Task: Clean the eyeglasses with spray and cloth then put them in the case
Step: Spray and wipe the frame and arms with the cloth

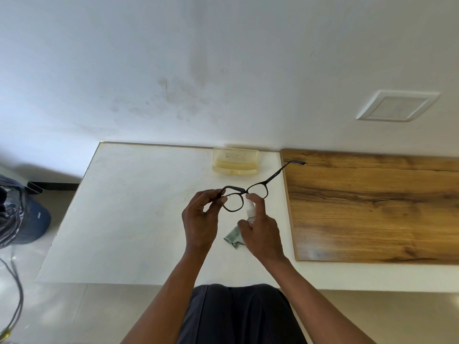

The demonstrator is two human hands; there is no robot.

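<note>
Black-framed eyeglasses [258, 188] are held above the white table, one temple arm stretched out to the upper right. My left hand [201, 219] pinches the frame's left end. My right hand [260, 232] grips a small white spray bottle [250, 210], its index finger on the top, the nozzle close to the lenses. A crumpled grey-green cloth [233, 237] lies on the table just below my right hand, partly hidden by it. A pale yellow translucent glasses case [235, 160] stands open at the table's far edge, against the wall.
The white table [129, 207] meets a wood-grain board [372, 207] on the right. A white wall rises behind, with a square vent plate [397, 105]. A dark bag and blue object [22, 214] sit on the floor at left, near cables [15, 306].
</note>
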